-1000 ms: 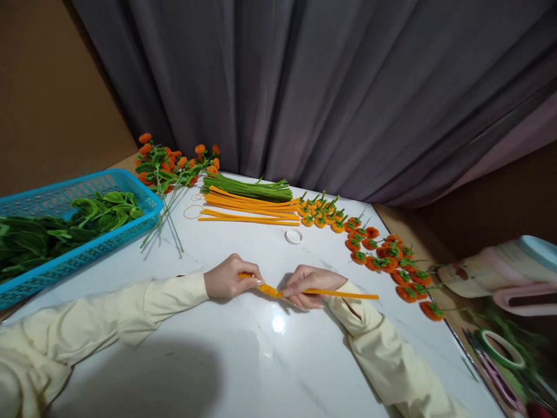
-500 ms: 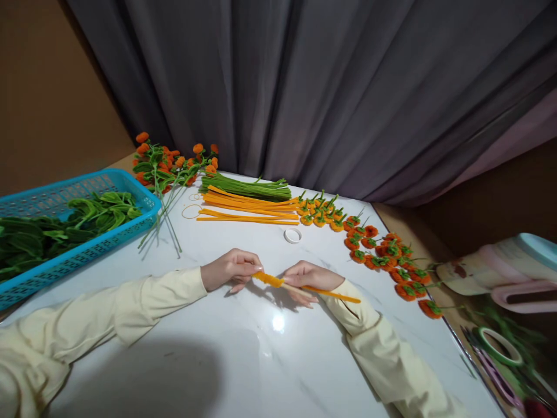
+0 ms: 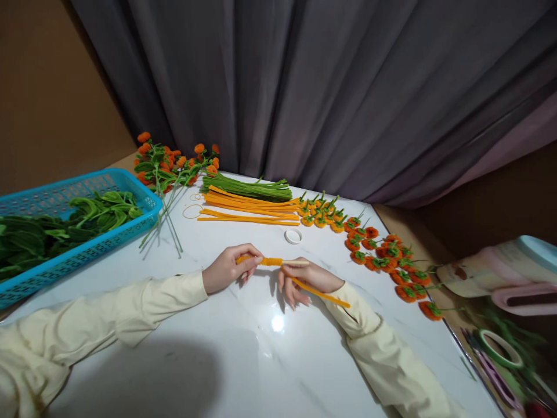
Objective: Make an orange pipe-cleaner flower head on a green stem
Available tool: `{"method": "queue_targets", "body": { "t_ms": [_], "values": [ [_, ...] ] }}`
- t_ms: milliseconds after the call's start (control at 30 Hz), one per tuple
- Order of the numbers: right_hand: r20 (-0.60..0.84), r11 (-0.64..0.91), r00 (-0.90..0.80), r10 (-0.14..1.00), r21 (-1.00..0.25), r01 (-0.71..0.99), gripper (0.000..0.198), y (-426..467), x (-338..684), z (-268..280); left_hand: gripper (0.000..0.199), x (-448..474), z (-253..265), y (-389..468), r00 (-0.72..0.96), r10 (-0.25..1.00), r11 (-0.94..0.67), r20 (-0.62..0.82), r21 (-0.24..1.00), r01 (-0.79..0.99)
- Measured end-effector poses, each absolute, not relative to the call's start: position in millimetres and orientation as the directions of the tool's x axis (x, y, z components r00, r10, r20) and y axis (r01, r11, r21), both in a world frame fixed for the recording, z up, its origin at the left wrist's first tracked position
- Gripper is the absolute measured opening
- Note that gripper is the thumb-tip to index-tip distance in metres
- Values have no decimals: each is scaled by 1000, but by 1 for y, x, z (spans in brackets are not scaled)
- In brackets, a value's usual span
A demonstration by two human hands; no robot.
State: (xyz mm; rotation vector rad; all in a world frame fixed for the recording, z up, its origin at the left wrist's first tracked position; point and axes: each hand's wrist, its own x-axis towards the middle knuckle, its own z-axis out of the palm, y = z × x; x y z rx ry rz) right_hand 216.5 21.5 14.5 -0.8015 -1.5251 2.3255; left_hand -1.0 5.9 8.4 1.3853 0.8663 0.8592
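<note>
An orange-yellow pipe cleaner (image 3: pixel 272 262) is wound in a tight coil round a thin wooden stick (image 3: pixel 300 263), held level above the white table. My left hand (image 3: pixel 228 268) pinches the coiled end between thumb and fingers. My right hand (image 3: pixel 314 276) is closed on the pipe cleaner at the other end of the coil, with the stick lying along its thumb. A loose tail of the pipe cleaner runs out under that hand toward the sleeve. Its lower fingers hang loosely bent. Beyond the hands lie a white ring (image 3: pixel 293 235) and straight orange pipe cleaners (image 3: pixel 250 201).
A blue basket (image 3: pixel 143 217) of green leaves stands at left. Orange flowers on stems (image 3: pixel 167 162) and green pipe cleaners (image 3: pixel 248 187) lie at the back. Several flower heads (image 3: pixel 383 249) line the right side, near a cup (image 3: pixel 483 270), green tape (image 3: pixel 500 348) and pink-handled scissors (image 3: pixel 500 380).
The stick has turned from slanting to nearly level, and its bare end now rests above my right thumb. The pipe cleaner's tail has swung lower, and my right fingers have loosened downward.
</note>
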Motion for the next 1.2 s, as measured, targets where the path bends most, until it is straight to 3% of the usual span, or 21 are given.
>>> {"method": "queue_targets", "body": {
  "t_ms": [267,500,633,767,1033,1200],
  "values": [
    [-323,-476,-822,468,-877,73,42,22,213,14,29,0,6,6,362,932,-53,21,996,77],
    [-370,-477,-822,433,-868,139,39,22,213,14,26,1,7,8,286,957,-131,44,947,292],
    [-426,-458,-814,395,-859,228,41,21,213,19,23,0,9,8,321,936,-273,143,872,406],
    [-463,-428,-811,357,-853,299,41,21,215,24,27,-2,7,8,381,914,-319,137,825,467],
    [-467,-461,-830,306,-835,300,41,26,226,23,28,-6,9,12,546,836,-302,55,877,374],
    [-462,-426,-838,292,-847,318,39,25,227,25,20,-7,14,13,649,760,-172,-39,951,259]
  ]
}}
